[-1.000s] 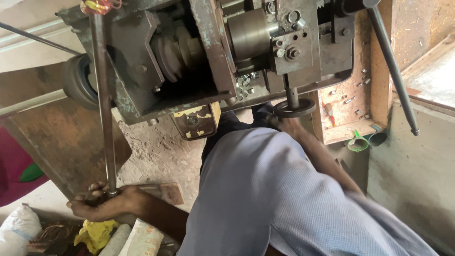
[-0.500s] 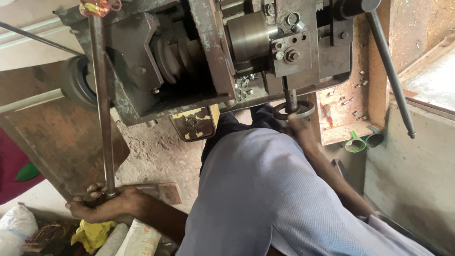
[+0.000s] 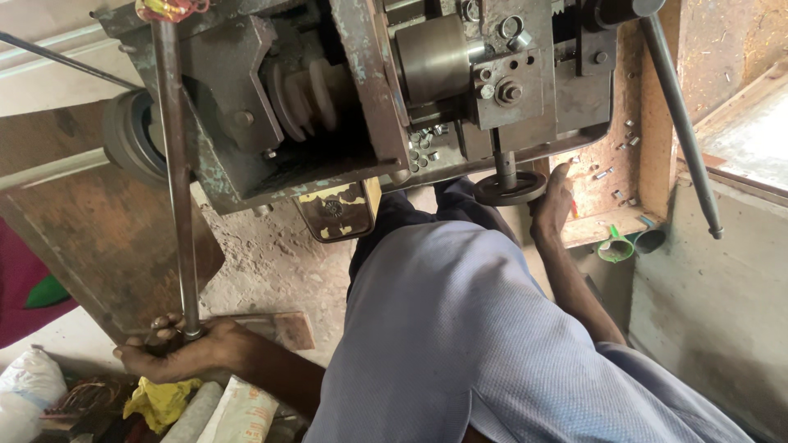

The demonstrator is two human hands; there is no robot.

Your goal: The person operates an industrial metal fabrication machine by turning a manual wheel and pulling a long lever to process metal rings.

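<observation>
Head view: nearest the camera, the lower middle and right of the frame are filled by the person's light blue shirt [image 3: 492, 344]. At the lower left, the left hand [image 3: 176, 353] is seen closed around the lower end of a long steel rod [image 3: 176, 180], the fingers wrapped over it just above the floor. Beside that hand, a yellow rag [image 3: 160, 402], a white sack [image 3: 29, 385] and two pale rolls [image 3: 222, 414] are lying in the bottom left corner. The rod is seen to rise almost straight up to the top left corner of a grey, worn machine [image 3: 361, 98], where a red and yellow tie [image 3: 168, 8] is wound about it. Further off, the right hand [image 3: 552, 205] is laid against the rim of a small dark handwheel [image 3: 509, 189] hanging under the machine's lower right edge; the fingers are curled at the rim, but a full grasp cannot be told. Above the handwheel, a metal cylinder [image 3: 431, 57] and a bolted block [image 3: 509, 82] are carried by the machine. Small screws [image 3: 616, 172] are scattered on a wooden ledge at the far right, and a second rod [image 3: 681, 123] is slanted down past it, with a green funnel [image 3: 614, 246] below.
</observation>
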